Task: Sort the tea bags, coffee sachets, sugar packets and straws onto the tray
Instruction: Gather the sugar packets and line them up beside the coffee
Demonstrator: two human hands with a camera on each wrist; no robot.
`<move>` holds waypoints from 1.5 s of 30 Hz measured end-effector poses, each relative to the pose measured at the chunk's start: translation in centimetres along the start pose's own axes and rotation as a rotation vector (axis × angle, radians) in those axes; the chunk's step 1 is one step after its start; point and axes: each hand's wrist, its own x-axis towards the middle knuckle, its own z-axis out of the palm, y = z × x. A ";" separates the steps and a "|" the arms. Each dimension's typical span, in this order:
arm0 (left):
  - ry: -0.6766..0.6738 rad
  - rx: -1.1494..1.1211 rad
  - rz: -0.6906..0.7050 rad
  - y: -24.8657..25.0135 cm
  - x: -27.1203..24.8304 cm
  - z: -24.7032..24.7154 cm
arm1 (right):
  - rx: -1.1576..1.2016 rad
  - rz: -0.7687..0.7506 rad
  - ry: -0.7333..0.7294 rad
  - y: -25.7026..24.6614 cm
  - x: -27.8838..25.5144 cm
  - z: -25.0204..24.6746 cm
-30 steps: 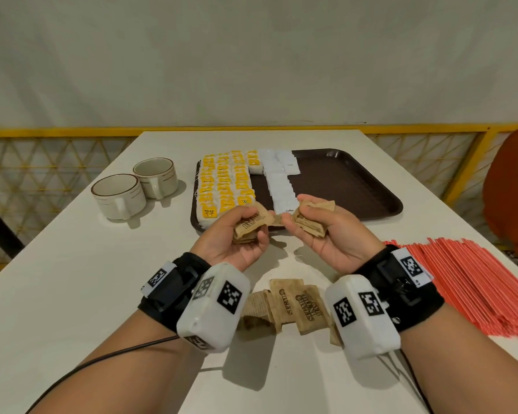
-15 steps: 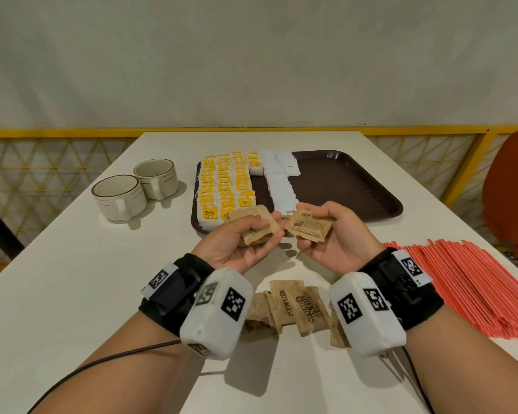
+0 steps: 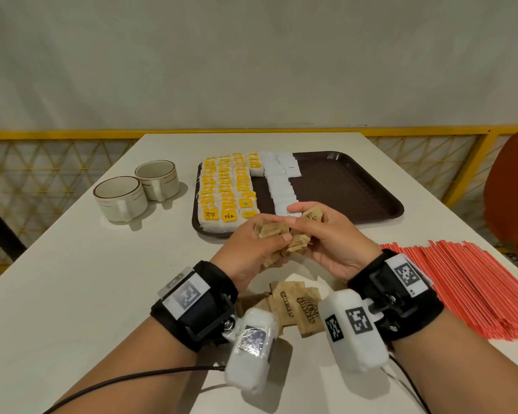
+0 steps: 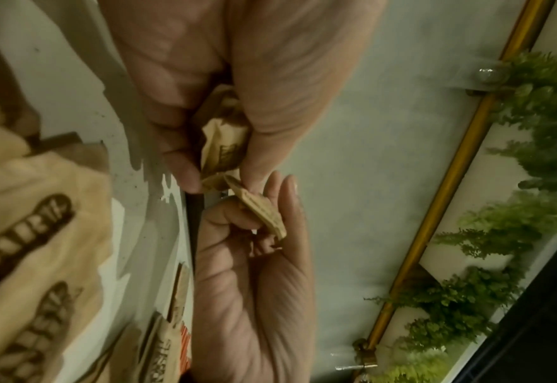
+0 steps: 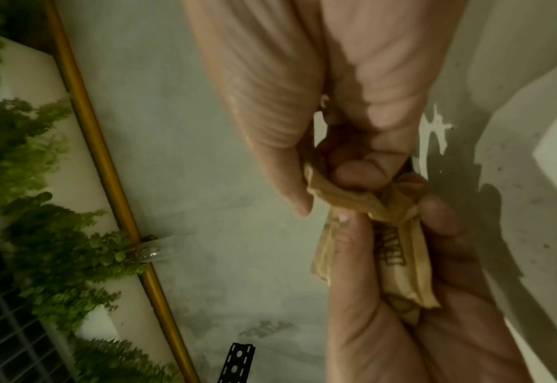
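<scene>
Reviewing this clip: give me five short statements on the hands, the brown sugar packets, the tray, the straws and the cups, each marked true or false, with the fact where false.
1. Both hands hold brown sugar packets. True: the left hand and the right hand each grip brown sugar packets in front of the tray.
2. The red straws lie on the tray. False: the red straws lie on the table, to the right of the hands.
3. Yellow-tagged tea bags fill the tray's left side. True: the tea bags sit there in rows.
4. All sugar packets are in hand. False: more packets lie on the table between the wrists.
5. Two cups stand on the tray. False: the cups stand on the table, left of the tray.
</scene>
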 end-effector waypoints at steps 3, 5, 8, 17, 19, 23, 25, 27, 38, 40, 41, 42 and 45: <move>0.030 0.019 0.017 0.2 0.2 -0.6 | 0.048 0.022 -0.051 -0.1 -0.2 0.2; 0.052 0.018 0.027 0.4 0.3 -0.9 | 0.131 0.035 -0.095 -0.2 -0.3 0.2; 0.035 -0.008 0.020 0.6 0.1 -0.8 | 0.178 0.028 -0.135 -0.2 -0.4 0.2; 0.007 -0.353 -0.117 1.0 0.3 -0.8 | 0.135 -0.002 -0.086 -0.7 -0.4 0.3; 0.027 -0.359 -0.096 1.0 0.2 -0.9 | 0.150 -0.015 -0.078 -0.7 -0.4 0.4; 0.151 -0.427 -0.057 1.0 0.4 -1.3 | 0.168 -0.101 0.094 -0.9 -0.1 -0.3; 0.179 -0.468 -0.030 1.1 0.6 -1.5 | 0.183 -0.131 0.160 -1.1 0.1 -0.7; 0.187 -0.508 -0.021 1.4 0.6 -1.6 | 0.199 -0.157 0.170 -1.2 0.3 -0.9; 0.205 -0.601 -0.065 2.1 0.5 -1.7 | 0.123 -0.177 0.166 -1.0 0.5 -1.0; 0.201 -0.612 -0.072 2.2 0.4 -1.7 | 0.141 -0.174 0.131 -1.0 0.5 -1.0; 0.200 -0.609 -0.074 2.2 0.4 -1.7 | 0.156 -0.165 0.115 -1.0 0.5 -1.0; 0.199 -0.606 -0.075 2.2 0.3 -1.7 | 0.185 -0.151 0.100 -1.1 0.5 -1.0; 0.180 -0.594 -0.079 2.2 0.3 -1.7 | 0.261 -0.128 0.074 -1.2 0.5 -1.0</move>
